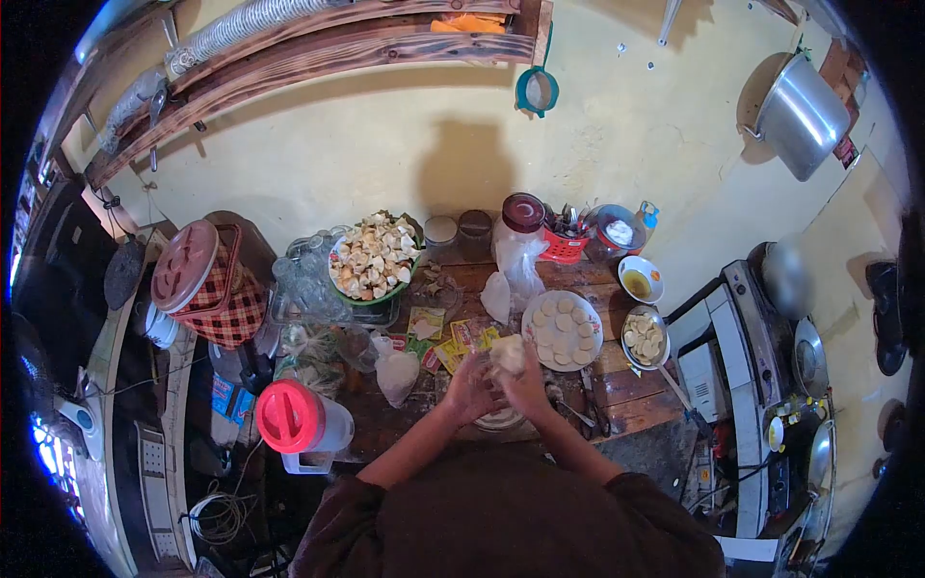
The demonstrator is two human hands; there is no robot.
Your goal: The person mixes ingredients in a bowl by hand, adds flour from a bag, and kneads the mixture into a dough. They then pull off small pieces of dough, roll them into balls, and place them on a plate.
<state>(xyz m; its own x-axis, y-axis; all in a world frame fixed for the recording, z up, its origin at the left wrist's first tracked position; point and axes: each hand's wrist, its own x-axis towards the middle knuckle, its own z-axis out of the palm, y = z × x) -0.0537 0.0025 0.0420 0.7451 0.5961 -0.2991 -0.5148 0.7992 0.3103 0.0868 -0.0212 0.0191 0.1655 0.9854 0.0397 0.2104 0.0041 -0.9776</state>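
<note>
Above the table's front part, my right hand (523, 389) has its fingers closed around a pale, dough-like lump (508, 355), slightly blurred. Close beside it on the left is my left hand (468, 393), its fingers apart and curved toward the lump; I see nothing in them. Beneath both hands, a dish with whitish flour-like powder (500, 420) is partly covered. Just beyond my right hand, a white plate (531, 321) carries several flat, round dough pieces. Farther right, a bowl (661, 361) holds more round pieces.
Seasoning packets (449, 349) and a knotted plastic bag (396, 374) lie left of my hands. A red-lidded pitcher (306, 424) stands at the front left edge. A heaped basin (376, 258), a dark-lidded jar (523, 214) and a bowl of yellowish liquid (639, 280) line the back.
</note>
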